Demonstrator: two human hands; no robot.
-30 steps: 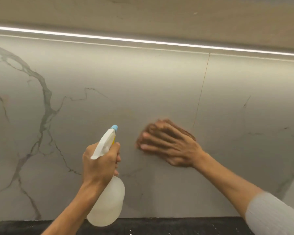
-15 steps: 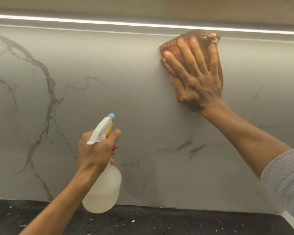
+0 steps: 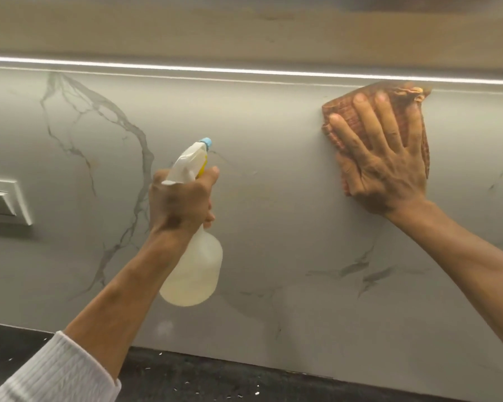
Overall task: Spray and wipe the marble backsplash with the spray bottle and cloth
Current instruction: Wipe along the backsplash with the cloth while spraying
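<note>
The grey marble backsplash (image 3: pixel 273 175) with dark veins fills the view. My left hand (image 3: pixel 180 204) grips the neck of a translucent white spray bottle (image 3: pixel 195 271) with a blue nozzle tip, held upright a little in front of the wall, nozzle pointing at it. My right hand (image 3: pixel 386 161) lies flat with fingers spread, pressing an orange-brown checked cloth (image 3: pixel 418 97) against the upper right of the backsplash, just under the light strip. Most of the cloth is hidden beneath my palm.
A lit LED strip (image 3: pixel 244 71) runs along the top of the backsplash under a wooden cabinet (image 3: pixel 244 27). A white wall switch plate (image 3: pixel 3 201) sits at the far left. The black speckled countertop (image 3: pixel 215 378) runs along the bottom.
My right hand swept the cloth from mid-wall up to the top edge under the light and now holds there. The view shifted left, bringing the switch plate in. The bottle stays gripped.
</note>
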